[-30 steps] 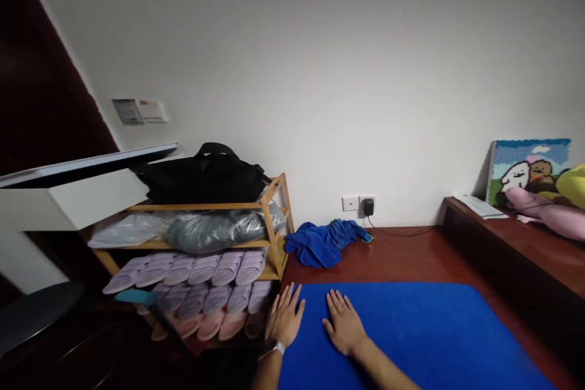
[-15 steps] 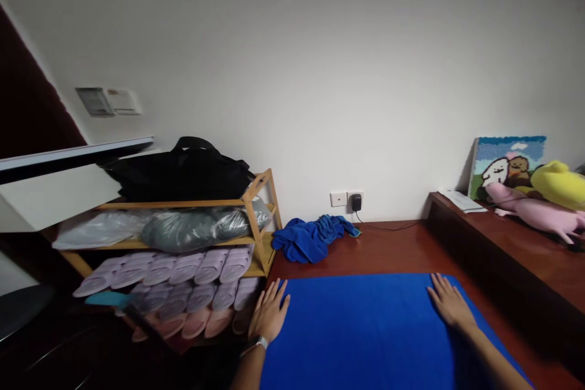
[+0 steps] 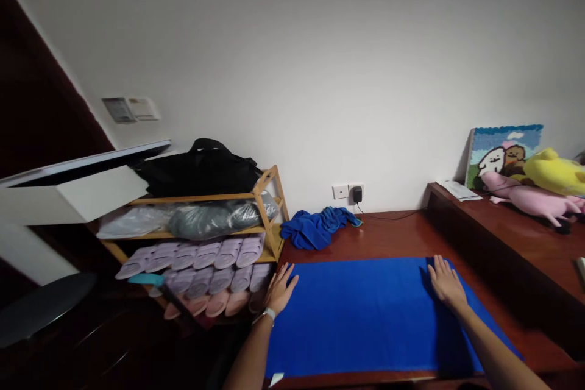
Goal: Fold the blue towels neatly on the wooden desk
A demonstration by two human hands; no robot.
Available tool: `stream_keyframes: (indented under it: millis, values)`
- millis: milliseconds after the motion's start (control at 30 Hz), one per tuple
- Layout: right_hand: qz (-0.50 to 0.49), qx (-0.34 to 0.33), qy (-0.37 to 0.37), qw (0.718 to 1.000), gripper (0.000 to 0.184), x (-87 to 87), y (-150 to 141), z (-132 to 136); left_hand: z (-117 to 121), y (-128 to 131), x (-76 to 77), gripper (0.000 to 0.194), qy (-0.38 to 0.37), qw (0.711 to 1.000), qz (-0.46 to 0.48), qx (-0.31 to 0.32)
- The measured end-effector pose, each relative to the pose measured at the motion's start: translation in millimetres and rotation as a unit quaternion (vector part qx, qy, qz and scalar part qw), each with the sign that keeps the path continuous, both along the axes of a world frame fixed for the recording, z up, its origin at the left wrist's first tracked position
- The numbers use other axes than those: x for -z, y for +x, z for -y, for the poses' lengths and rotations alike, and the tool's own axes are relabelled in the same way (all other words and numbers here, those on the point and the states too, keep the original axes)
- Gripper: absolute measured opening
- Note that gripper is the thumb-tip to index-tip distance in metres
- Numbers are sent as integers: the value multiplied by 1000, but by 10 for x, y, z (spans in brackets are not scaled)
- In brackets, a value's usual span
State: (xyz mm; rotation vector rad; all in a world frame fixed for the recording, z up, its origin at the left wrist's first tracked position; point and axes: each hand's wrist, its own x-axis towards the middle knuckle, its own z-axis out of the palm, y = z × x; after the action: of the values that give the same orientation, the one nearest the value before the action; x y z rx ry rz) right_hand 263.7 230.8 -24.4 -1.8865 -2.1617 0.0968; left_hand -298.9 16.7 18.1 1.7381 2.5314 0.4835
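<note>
A large blue cloth (image 3: 370, 317) lies spread flat on the dark wooden table (image 3: 402, 237). My left hand (image 3: 280, 290) lies flat and open on the cloth's far left corner, a watch on its wrist. At the far right corner my right hand (image 3: 445, 283) presses down with its fingers stretched out. Neither hand holds anything.
A crumpled blue towel (image 3: 317, 227) lies at the table's back by a wall socket with a charger (image 3: 357, 193). To the left stands a wooden rack (image 3: 269, 207) with slippers (image 3: 210, 256), bags and a black bag (image 3: 201, 167). A raised ledge on the right carries plush toys (image 3: 539, 192) and a picture (image 3: 503, 149).
My right hand slid from beside the left hand across the cloth to its far right corner. The left hand stayed at the left corner. The view has shifted back slightly.
</note>
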Motion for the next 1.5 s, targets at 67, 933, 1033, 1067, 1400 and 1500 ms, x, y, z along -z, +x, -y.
stream_keyframes:
  millis: [67, 933, 1033, 1067, 1400, 1500]
  values:
    - [-25, 1, 6, 1000, 82, -59, -222, 266, 86, 8, -75, 52, 29, 1000, -1, 0]
    - [40, -112, -66, 991, 77, 73, -477, 1263, 1033, 614, 334, 55, 4, 995, -50, 88]
    - [77, -44, -62, 994, 77, 243, 389, 990, 1032, 618, 324, 55, 6, 995, -46, 88]
    - [79, -30, -51, 995, 77, 296, 600, 931, 1032, 623, 320, 55, 7, 995, -46, 87]
    - [78, -1, -18, 997, 79, 514, 890, 835, 1041, 622, 317, 56, -8, 994, -60, 88]
    - [79, 14, -35, 996, 82, 481, 871, 837, 1036, 589, 299, 58, -32, 993, -63, 99]
